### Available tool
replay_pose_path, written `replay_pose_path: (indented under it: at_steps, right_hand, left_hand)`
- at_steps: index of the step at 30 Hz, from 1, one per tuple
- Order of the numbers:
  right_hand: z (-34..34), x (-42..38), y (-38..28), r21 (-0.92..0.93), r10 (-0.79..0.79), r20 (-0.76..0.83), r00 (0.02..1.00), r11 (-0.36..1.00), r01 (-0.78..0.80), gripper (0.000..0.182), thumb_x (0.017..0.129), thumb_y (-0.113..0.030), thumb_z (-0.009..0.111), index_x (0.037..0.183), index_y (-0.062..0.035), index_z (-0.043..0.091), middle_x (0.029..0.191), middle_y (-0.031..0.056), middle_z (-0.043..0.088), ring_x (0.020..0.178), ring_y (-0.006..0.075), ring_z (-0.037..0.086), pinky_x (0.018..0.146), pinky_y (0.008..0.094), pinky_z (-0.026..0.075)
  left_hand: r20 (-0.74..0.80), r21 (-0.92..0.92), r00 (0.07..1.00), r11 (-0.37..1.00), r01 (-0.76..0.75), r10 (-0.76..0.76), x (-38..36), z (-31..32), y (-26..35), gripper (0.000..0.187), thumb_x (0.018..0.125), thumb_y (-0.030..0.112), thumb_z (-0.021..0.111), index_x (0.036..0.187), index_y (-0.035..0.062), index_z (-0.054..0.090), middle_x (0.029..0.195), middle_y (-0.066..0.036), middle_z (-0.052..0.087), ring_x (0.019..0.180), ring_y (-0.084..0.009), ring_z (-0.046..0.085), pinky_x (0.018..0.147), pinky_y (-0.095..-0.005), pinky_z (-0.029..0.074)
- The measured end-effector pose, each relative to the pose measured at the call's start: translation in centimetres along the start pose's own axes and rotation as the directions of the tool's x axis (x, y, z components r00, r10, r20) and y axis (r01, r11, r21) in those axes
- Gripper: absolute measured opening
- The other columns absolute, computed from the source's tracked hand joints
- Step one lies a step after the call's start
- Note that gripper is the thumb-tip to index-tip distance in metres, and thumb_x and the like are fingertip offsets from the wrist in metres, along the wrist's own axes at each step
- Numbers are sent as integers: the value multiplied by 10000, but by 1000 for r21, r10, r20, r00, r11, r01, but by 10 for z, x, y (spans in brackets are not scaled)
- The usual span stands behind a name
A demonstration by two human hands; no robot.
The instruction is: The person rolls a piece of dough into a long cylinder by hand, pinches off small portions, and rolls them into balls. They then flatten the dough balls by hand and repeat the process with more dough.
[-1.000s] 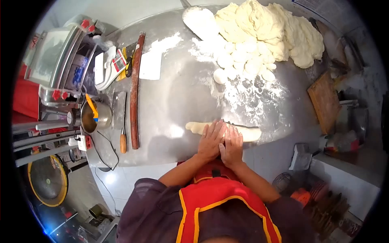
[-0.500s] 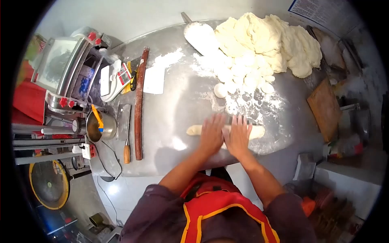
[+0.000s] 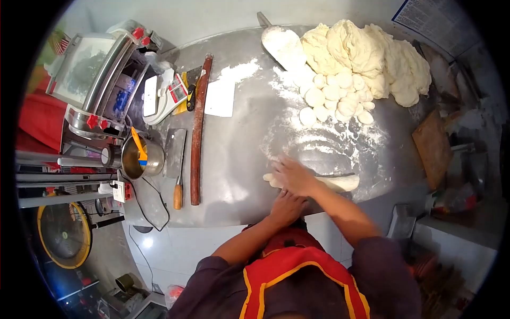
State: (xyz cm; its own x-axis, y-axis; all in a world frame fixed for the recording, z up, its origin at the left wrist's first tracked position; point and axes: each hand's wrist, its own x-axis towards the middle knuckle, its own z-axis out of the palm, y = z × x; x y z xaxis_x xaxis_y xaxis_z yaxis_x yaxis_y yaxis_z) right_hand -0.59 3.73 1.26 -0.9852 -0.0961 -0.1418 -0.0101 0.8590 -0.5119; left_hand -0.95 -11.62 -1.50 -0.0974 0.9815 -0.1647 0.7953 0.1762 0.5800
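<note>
A pale dough roll (image 3: 342, 183) lies crosswise near the front of the metal table. My right hand (image 3: 293, 177) rests over its left part, fingers stretched out and slightly apart, hiding some of the roll. Just in front of the roll, close to the table's front edge, is my left hand (image 3: 289, 206); its fingers lie on the table with no object visible in them. Beyond the hands, several small round dough pieces (image 3: 314, 97) sit in scattered flour beside a large dough mass (image 3: 356, 48).
A flour-filled scoop (image 3: 281, 45) lies at the back. To the left are a long wooden rolling stick (image 3: 197, 133), a broad-bladed knife (image 3: 175, 154), a white card (image 3: 220, 99), a scale (image 3: 172, 95), a metal pot (image 3: 151, 159) and a roller machine (image 3: 101, 74). A board (image 3: 431, 149) stands at right.
Both hands were flat side by side on the roll. My left hand has drawn back toward the table edge; my right hand has shifted left across the roll. The whole view has shifted slightly.
</note>
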Motion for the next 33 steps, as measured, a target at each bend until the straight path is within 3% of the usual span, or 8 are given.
replay_pose_path:
  at_steps: [4,7,10,13,14,20,26,33]
  right_hand:
    - [-15,-98,44,19,541,-185,820,837,-547,487,960,-291,469,1325,31,475,1391,259,446,1324,378,394,1094,439,312]
    - [-33,-131,36,252,714,-324,620,697,-671,482,959,-261,476,1331,45,458,1368,272,461,1300,397,413,1089,442,320]
    - [-24,-138,36,281,670,-469,575,731,-622,473,959,-241,481,1331,50,451,1349,282,473,1285,411,422,1094,441,313]
    - [-28,-133,22,398,689,-513,512,719,-570,462,948,-188,490,1336,56,436,1350,282,465,1277,419,421,1096,443,311]
    - [-30,-132,16,436,695,-520,496,716,-545,461,946,-178,487,1339,57,431,1353,282,462,1278,420,419,1097,443,310]
    - [23,-139,-29,-18,418,-502,757,870,-492,615,895,-281,552,1413,7,385,1435,242,394,1329,421,365,1102,577,218]
    - [1,-67,56,-60,546,-550,632,729,-682,681,876,-366,567,1433,-40,350,1486,175,349,1387,365,295,1081,639,184]
    - [-26,-41,85,15,640,-533,553,660,-751,547,943,-413,471,1382,-89,433,1482,160,354,1363,353,323,1051,656,223]
  left_hand:
    - [-339,-6,938,997,-72,66,15,-19,11,603,878,322,607,1378,40,424,1407,-171,453,1308,-350,403,1113,-486,269]
    - [-428,-42,903,999,21,-38,49,-16,-21,612,894,333,588,1385,14,409,1419,-227,420,1332,-369,373,1101,-496,279]
    - [-611,40,772,967,252,-175,108,-44,-44,477,935,315,507,1317,29,496,1412,-212,420,1330,-397,347,1085,-522,285]
    - [-221,116,972,987,108,-80,130,-41,-26,429,955,329,467,1259,33,531,1392,-202,443,1320,-394,361,1091,-525,278]
    - [-3,230,988,962,-150,155,130,-24,-22,399,962,325,453,1225,40,545,1382,-190,454,1308,-386,379,1101,-523,263]
    - [-371,15,927,998,59,-49,38,-12,32,520,932,232,473,1402,24,400,1484,-182,355,1398,-350,292,1130,-550,188]
    - [-325,210,926,940,270,-194,133,-26,-4,605,912,213,468,1472,57,300,1535,-188,263,1441,-367,186,1129,-607,102]
    - [-496,234,868,961,151,-16,178,-58,-20,571,906,206,466,1441,51,340,1517,-204,277,1429,-344,219,1126,-582,163]
